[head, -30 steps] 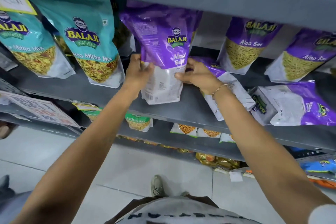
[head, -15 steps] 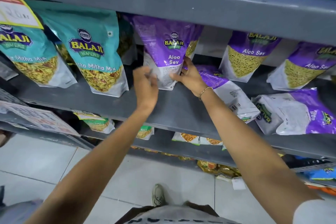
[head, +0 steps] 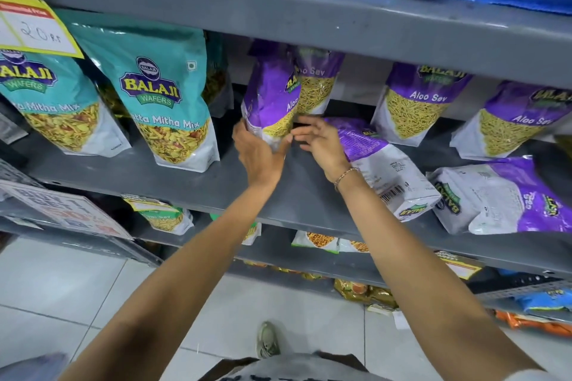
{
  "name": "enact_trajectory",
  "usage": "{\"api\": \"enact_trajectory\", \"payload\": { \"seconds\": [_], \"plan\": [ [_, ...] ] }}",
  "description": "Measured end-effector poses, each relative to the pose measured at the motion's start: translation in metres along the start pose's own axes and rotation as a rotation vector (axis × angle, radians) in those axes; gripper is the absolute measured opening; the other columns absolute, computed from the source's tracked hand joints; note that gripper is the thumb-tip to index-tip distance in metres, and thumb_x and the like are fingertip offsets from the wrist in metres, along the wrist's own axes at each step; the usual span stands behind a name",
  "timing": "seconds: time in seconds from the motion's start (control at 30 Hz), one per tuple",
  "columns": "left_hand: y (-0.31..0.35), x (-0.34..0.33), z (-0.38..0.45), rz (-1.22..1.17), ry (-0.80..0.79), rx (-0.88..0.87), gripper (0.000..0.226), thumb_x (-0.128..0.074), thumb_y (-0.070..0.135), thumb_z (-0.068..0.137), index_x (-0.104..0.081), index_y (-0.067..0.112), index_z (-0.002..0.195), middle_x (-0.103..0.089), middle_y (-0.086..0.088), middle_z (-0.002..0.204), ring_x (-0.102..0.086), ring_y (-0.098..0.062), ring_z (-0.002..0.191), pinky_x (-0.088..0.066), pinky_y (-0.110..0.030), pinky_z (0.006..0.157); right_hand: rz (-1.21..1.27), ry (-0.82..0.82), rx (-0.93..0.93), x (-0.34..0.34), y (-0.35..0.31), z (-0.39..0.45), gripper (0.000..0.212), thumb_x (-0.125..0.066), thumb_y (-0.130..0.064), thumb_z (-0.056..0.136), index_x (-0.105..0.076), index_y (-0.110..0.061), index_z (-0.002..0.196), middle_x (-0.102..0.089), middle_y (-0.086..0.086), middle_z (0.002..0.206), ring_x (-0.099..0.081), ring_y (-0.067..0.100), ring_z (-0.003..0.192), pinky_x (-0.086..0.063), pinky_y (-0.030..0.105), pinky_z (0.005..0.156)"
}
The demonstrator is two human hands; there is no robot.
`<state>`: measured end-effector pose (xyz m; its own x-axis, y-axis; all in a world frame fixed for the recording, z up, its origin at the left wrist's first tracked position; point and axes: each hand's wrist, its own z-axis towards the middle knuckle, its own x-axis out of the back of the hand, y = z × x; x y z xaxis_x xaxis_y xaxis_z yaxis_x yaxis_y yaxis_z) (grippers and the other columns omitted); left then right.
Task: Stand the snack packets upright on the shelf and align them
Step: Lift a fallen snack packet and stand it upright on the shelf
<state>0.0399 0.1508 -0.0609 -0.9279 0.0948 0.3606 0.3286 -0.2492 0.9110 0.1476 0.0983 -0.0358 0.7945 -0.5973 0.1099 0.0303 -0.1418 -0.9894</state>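
A purple Aloo Sev packet (head: 270, 93) stands on the grey shelf (head: 192, 182), turned a little sideways. My left hand (head: 258, 150) holds its lower left edge. My right hand (head: 318, 139) hovers by its right side with the fingers spread, just touching it or a hair apart. Behind it stands another Aloo Sev packet (head: 317, 86). Two purple packets lie flat on the shelf to the right, one (head: 383, 164) under my right wrist and one (head: 501, 195) near the shelf's right end.
Two teal Khatta Mitha Mix packets (head: 167, 96) (head: 52, 102) stand upright on the left. Two more upright Aloo Sev packets (head: 418, 102) (head: 513, 120) stand at the back right. The upper shelf (head: 309, 12) hangs low over the packet tops. Lower shelves hold more snacks.
The purple packet was set on the shelf and pushed back, then turned sideways. My left hand came back onto it. My right hand loosened and its fingers spread.
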Motion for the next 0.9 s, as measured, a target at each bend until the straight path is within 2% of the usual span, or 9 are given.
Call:
{"api": "enact_trajectory", "payload": {
  "seconds": [0.1, 0.2, 0.3, 0.43, 0.53, 0.63, 0.7, 0.77, 0.9],
  "plan": [
    [0.000, 0.005, 0.017, -0.119, 0.002, 0.031, 0.104, -0.083, 0.044, 0.060, -0.031, -0.006, 0.135, -0.045, -0.020, 0.131, -0.046, -0.033, 0.122, -0.038, -0.032, 0.099, -0.021, 0.028, -0.004, 0.005, 0.001, 0.001, 0.044, -0.032, 0.013, 0.086, -0.054, -0.001, 0.121, -0.064, 0.014, 0.096, -0.059, 0.009, 0.077, -0.049, 0.013, 0.068],
    [-0.010, 0.017, 0.031, -0.126, -0.053, 0.039, 0.098, -0.090, 0.030, 0.058, -0.031, -0.006, 0.128, -0.055, -0.014, 0.120, -0.055, -0.023, 0.106, -0.037, -0.017, 0.083, -0.037, 0.024, 0.032, 0.012, 0.002, 0.005, 0.038, -0.043, 0.014, 0.086, -0.052, 0.001, 0.121, -0.060, 0.015, 0.102, -0.057, 0.010, 0.081, -0.046, 0.016, 0.072],
    [-0.020, 0.026, 0.045, -0.132, -0.149, 0.038, 0.090, -0.090, 0.029, 0.057, -0.034, 0.002, 0.121, -0.058, -0.008, 0.115, -0.057, -0.022, 0.102, -0.047, -0.029, 0.086, -0.062, -0.048, 0.063, 0.017, 0.002, 0.010, 0.045, -0.057, 0.007, 0.085, -0.042, -0.004, 0.126, -0.057, 0.010, 0.113, -0.056, 0.016, 0.098, -0.048, 0.017, 0.083],
    [-0.017, 0.039, 0.063, -0.241, -0.373, 0.128, 0.090, -0.089, 0.030, 0.054, -0.035, 0.010, 0.124, -0.060, -0.006, 0.122, -0.059, -0.023, 0.112, -0.050, -0.035, 0.093, -0.092, -0.146, 0.076, 0.016, -0.003, 0.019, 0.068, -0.072, -0.003, 0.077, -0.030, -0.007, 0.130, -0.051, 0.012, 0.130, -0.052, 0.019, 0.117, -0.045, 0.012, 0.088],
    [-0.017, 0.043, 0.074, -0.231, -0.440, 0.133, 0.067, -0.079, 0.015, 0.074, -0.043, 0.007, 0.129, -0.060, -0.007, 0.125, -0.057, -0.021, 0.114, -0.050, -0.021, 0.086, -0.127, -0.175, 0.059, 0.015, -0.004, 0.028, 0.083, -0.079, -0.008, 0.071, -0.026, -0.010, 0.136, -0.048, 0.013, 0.138, -0.050, 0.025, 0.125, -0.043, 0.037, 0.104],
    [-0.020, 0.041, 0.080, -0.232, -0.449, 0.138, 0.050, -0.062, 0.006, 0.089, -0.043, 0.009, 0.135, -0.057, -0.012, 0.133, -0.053, -0.025, 0.123, -0.046, -0.031, 0.097, -0.180, -0.162, 0.055, 0.016, -0.009, 0.032, 0.083, -0.080, -0.009, 0.070, -0.029, -0.010, 0.135, -0.053, 0.008, 0.130, -0.054, 0.023, 0.118, -0.046, 0.039, 0.099],
    [-0.023, 0.039, 0.081, -0.226, -0.475, 0.147, 0.052, -0.056, 0.003, 0.090, -0.039, 0.013, 0.138, -0.054, -0.010, 0.137, -0.049, -0.025, 0.128, -0.041, -0.041, 0.108, -0.243, -0.147, 0.066, 0.015, -0.012, 0.033, 0.075, -0.079, -0.010, 0.071, -0.034, -0.010, 0.131, -0.055, 0.005, 0.120, -0.056, 0.021, 0.108, -0.046, 0.034, 0.094],
    [-0.022, 0.037, 0.081, -0.221, -0.509, 0.179, 0.065, -0.060, 0.001, 0.080, -0.035, 0.015, 0.138, -0.054, -0.007, 0.136, -0.049, -0.023, 0.128, -0.040, -0.046, 0.109, -0.311, -0.157, 0.080, 0.014, -0.014, 0.033, 0.067, -0.079, -0.016, 0.071, -0.043, -0.009, 0.127, -0.058, 0.006, 0.119, -0.054, 0.021, 0.106, -0.046, 0.035, 0.093],
    [-0.009, 0.039, 0.075, -0.167, -0.571, 0.134, 0.090, -0.080, 0.000, 0.066, -0.029, 0.014, 0.139, -0.051, 0.001, 0.129, -0.050, -0.015, 0.120, -0.043, -0.029, 0.098, -0.366, -0.165, 0.136, 0.012, -0.014, 0.028, 0.060, -0.082, -0.020, 0.069, -0.054, -0.006, 0.120, -0.063, 0.011, 0.123, -0.059, 0.023, 0.108, -0.050, 0.034, 0.093]
  ]
}}
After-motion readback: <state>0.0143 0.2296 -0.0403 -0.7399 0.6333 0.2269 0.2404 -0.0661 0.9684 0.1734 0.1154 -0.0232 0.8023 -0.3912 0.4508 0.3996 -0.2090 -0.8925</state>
